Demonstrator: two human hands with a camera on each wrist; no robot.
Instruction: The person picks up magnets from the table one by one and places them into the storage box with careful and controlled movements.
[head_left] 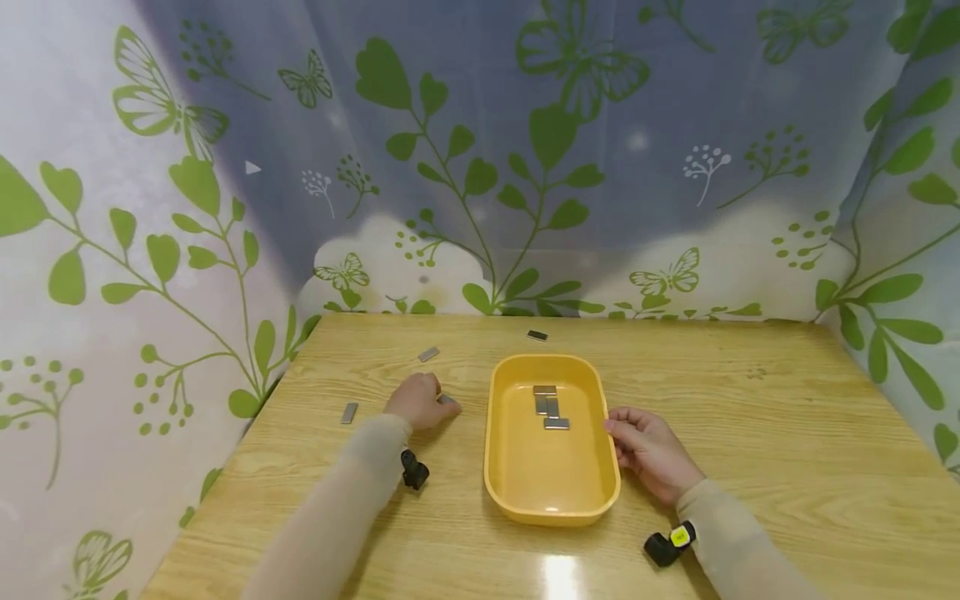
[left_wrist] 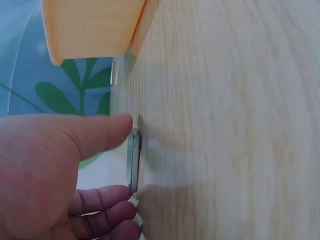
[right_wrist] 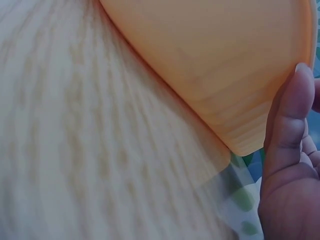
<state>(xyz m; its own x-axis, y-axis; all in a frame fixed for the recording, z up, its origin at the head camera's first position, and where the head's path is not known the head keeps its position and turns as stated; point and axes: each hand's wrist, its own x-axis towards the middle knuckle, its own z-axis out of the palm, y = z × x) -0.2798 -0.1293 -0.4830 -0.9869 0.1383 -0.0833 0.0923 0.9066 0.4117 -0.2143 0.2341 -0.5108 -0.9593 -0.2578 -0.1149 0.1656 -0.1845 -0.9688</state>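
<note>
A small flat silver bar (left_wrist: 134, 162) lies at the tabletop, seen edge-on in the left wrist view. My left hand (head_left: 418, 402) pinches it end to end, thumb at one end and a fingertip at the other. To its right stands a yellow plastic tray (head_left: 551, 492), with several similar silver bars (head_left: 557, 423) grouped on its floor. At the tray's right side, my right hand (head_left: 654, 450) holds the rim. Its thumb (right_wrist: 299, 95) lies against the outer wall in the right wrist view.
Other bars lie loose on the wooden table (head_left: 750, 467): one bar (head_left: 349, 413) left of the left hand, another bar (head_left: 428, 354) beyond it, and a darker bar (head_left: 537, 335) behind the tray. A leaf-patterned curtain (head_left: 465, 208) borders the table's back and sides.
</note>
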